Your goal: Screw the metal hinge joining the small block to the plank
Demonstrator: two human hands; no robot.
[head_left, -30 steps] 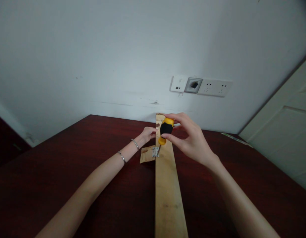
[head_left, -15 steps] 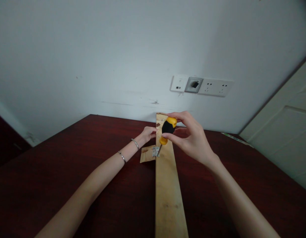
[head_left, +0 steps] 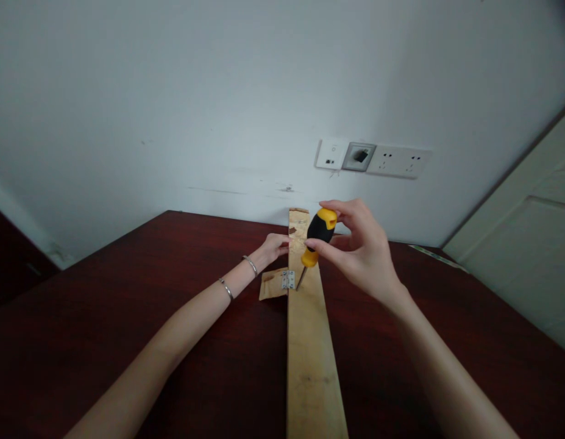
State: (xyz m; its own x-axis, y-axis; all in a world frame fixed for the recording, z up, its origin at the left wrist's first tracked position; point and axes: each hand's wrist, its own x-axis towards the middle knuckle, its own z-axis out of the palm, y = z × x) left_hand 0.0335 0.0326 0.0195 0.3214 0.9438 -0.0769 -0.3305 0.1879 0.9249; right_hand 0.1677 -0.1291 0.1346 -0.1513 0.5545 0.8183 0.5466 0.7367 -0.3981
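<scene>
A long pale wooden board (head_left: 312,347) runs from the bottom edge up to the wall. A small metal hinge (head_left: 288,280) joins its left edge to a short wooden piece (head_left: 273,285). My right hand (head_left: 358,244) is closed around a yellow and black screwdriver (head_left: 321,227), whose tip points down at the board just right of the hinge. My left hand (head_left: 275,245) pinches the board's left edge above the hinge, its fingers partly hidden.
Beneath everything lies a dark red table (head_left: 209,378). Switch and socket plates (head_left: 398,161) sit on the pale wall behind. A thin strip (head_left: 437,257) lies at the back right, near a white panelled door (head_left: 533,231).
The screwdriver has moved right with my right hand, and its tip has come off the hinge to a spot beside it. My left hand has stayed in place.
</scene>
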